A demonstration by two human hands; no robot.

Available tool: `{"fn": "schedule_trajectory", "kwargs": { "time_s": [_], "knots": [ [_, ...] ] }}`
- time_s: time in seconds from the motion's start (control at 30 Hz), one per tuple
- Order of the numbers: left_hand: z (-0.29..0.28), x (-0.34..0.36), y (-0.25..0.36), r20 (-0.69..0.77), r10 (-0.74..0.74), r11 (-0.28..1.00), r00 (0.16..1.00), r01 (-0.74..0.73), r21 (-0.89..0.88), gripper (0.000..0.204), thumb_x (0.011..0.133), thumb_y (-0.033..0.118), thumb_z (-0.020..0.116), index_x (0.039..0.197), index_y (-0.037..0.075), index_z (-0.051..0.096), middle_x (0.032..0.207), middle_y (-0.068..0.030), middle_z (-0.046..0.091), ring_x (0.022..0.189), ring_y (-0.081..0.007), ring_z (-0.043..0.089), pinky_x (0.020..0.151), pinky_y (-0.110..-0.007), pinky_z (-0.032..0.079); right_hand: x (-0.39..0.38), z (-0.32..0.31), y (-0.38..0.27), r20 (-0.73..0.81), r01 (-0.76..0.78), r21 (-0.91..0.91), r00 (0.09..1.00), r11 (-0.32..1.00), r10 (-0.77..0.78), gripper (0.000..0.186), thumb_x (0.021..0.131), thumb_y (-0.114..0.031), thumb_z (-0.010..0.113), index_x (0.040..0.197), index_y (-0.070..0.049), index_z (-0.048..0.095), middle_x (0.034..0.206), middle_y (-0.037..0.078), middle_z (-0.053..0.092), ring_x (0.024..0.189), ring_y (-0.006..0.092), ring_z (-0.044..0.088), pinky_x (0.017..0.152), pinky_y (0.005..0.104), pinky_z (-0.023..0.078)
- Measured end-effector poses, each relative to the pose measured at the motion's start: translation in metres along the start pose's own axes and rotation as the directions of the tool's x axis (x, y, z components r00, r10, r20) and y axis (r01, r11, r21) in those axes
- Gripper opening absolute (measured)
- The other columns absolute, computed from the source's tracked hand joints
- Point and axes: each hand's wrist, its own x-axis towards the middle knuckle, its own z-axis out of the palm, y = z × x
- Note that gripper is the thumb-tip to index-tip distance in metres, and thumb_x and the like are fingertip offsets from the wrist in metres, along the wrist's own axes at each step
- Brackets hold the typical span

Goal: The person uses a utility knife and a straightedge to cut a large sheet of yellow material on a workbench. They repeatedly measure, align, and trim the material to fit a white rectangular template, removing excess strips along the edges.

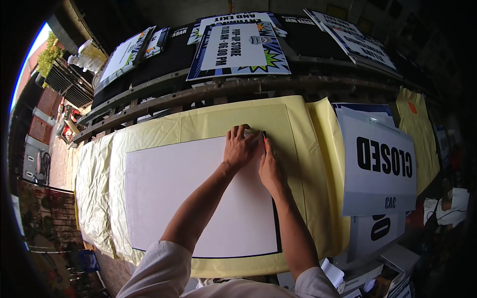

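Note:
A large white rectangular board (184, 193) with a dark border along its right and near edges lies on yellow sheeting (268, 116). My left hand (241, 148) rests on the board near its far right corner, fingers bent and apart, holding nothing that I can see. Just right of it, my right hand (272, 169) is closed around a slim tool (265, 136) with a dark tip and a bit of red. The tool's tip is at the board's far right corner; most of it is hidden by the fingers, so its kind is unclear.
Beyond the slatted metal rack (174, 94) lie printed signs (243, 49) on dark surfaces. To the right, a stack of white signs with black lettering (377, 159) overlaps the yellow sheeting. Grey boxes (357, 278) stand at the lower right. Daylight comes from an opening at left.

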Motion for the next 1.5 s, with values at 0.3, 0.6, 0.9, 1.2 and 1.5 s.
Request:
{"fn": "schedule_trajectory", "kwargs": {
  "time_s": [0.3,0.6,0.9,1.2,1.5],
  "knots": [
    [0.002,0.0,0.002,0.026,-0.022,1.0,0.999,0.022,0.003,0.043,0.091,0.036,0.069,0.131,0.019,0.07,0.134,-0.0153,0.054,0.124,-0.0377,0.048,0.103,-0.051,0.039,-0.001,0.004,0.004,-0.039,0.018,0.023,0.999,1.0,-0.017,0.057,0.105,-0.012,0.046,0.159,-0.005,0.029,0.137,0.029,0.059,0.117,0.0477,0.062,0.098,0.0514,0.053],
    [0.003,-0.001,-0.001,0.024,-0.017,1.0,1.0,0.017,0.014,0.039,0.093,0.033,0.067,0.129,0.019,0.07,0.135,-0.0154,0.054,0.124,-0.0384,0.048,0.104,-0.051,0.039,-0.008,-0.003,0.003,0.031,-0.038,0.09,0.999,0.995,0.035,0.057,0.105,-0.013,0.046,0.159,-0.005,0.028,0.145,0.028,0.055,0.122,0.0458,0.061,0.1,0.0513,0.052],
    [0.001,-0.001,0.001,0.003,-0.012,1.0,1.0,0.012,0.011,0.038,0.093,0.034,0.067,0.129,0.02,0.07,0.134,-0.0141,0.055,0.124,-0.0376,0.048,0.104,-0.05,0.039,-0.002,0.006,0.009,-0.019,0.021,0.056,1.0,0.998,-0.02,0.056,0.105,-0.012,0.046,0.158,-0.005,0.031,0.14,0.028,0.058,0.119,0.0463,0.063,0.098,0.0517,0.053],
    [0.002,0.0,0.001,-0.013,-0.006,1.0,1.0,0.006,0.025,0.039,0.092,0.036,0.068,0.128,0.021,0.072,0.131,-0.0159,0.056,0.123,-0.0377,0.05,0.102,-0.051,0.04,0.001,0.001,0.004,0.004,-0.004,0.012,1.0,1.0,0.004,0.056,0.105,-0.012,0.047,0.158,-0.005,0.031,0.124,0.03,0.065,0.11,0.0469,0.066,0.091,0.0525,0.055],
    [0.002,0.0,0.003,0.02,-0.048,0.999,0.999,0.048,-0.004,0.038,0.092,0.036,0.07,0.128,0.024,0.071,0.135,-0.0109,0.055,0.124,-0.0371,0.048,0.106,-0.05,0.039,-0.007,-0.001,0.001,-0.019,-0.002,0.045,1.0,0.999,0.003,0.056,0.105,-0.013,0.047,0.158,-0.006,0.032,0.115,0.031,0.066,0.106,0.0464,0.067,0.09,0.0522,0.055]
  ]
}}
